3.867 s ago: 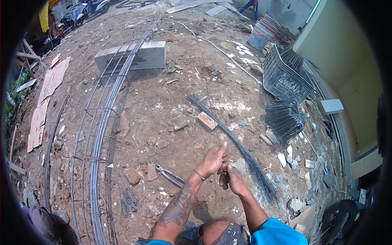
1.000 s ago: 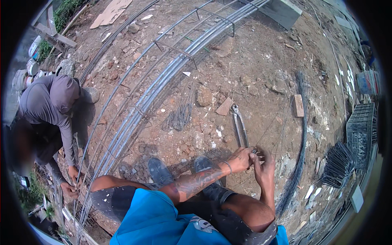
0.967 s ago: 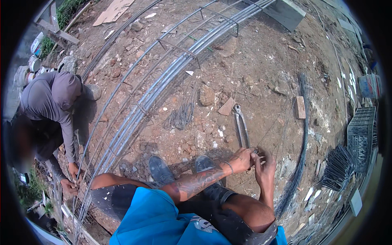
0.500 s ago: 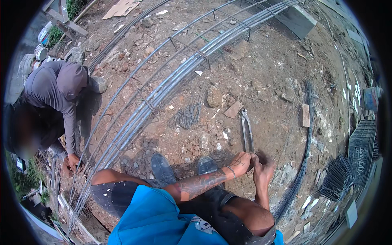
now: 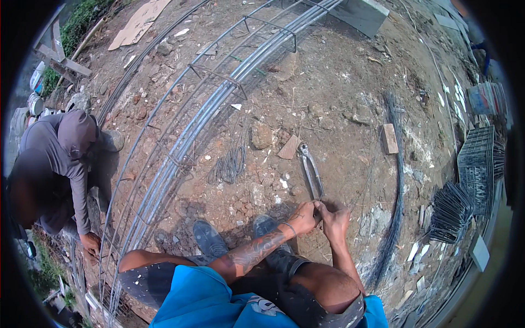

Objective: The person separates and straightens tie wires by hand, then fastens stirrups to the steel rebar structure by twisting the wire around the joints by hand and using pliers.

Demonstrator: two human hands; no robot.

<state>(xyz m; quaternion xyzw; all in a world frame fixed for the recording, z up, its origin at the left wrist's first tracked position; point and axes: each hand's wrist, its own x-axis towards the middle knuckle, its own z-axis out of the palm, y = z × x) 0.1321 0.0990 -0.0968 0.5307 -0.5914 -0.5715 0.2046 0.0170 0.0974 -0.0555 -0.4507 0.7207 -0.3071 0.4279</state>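
Note:
My left hand [image 5: 302, 217], with a tattooed forearm and bracelet, meets my right hand [image 5: 333, 220] above my knees. Both have fingers curled together around something small, hidden by the fingers; faint thin wire runs near them. Long metal pincers [image 5: 310, 168] lie on the dirt just beyond my fingertips. A loose coil of thin wire [image 5: 227, 167] and a piece of tile [image 5: 289, 147] are to their left. A long bundle of straight wire [image 5: 397, 197] lies to the right, beside a brick [image 5: 390, 139]. My boots [image 5: 209, 238] are below.
A rebar cage [image 5: 197, 126] curves across the left, near a concrete block [image 5: 363, 19]. A co-worker in a grey hood [image 5: 68, 142] crouches at the left, reaching to the bars. At the right are bent stirrups [image 5: 449, 216], a dark crate [image 5: 474, 169] and stacked buckets [image 5: 484, 98].
Since the earliest frame the view has swung down and left, bringing the co-worker and my boots in. Lately my hands have shifted slightly, their fingers staying pressed together.

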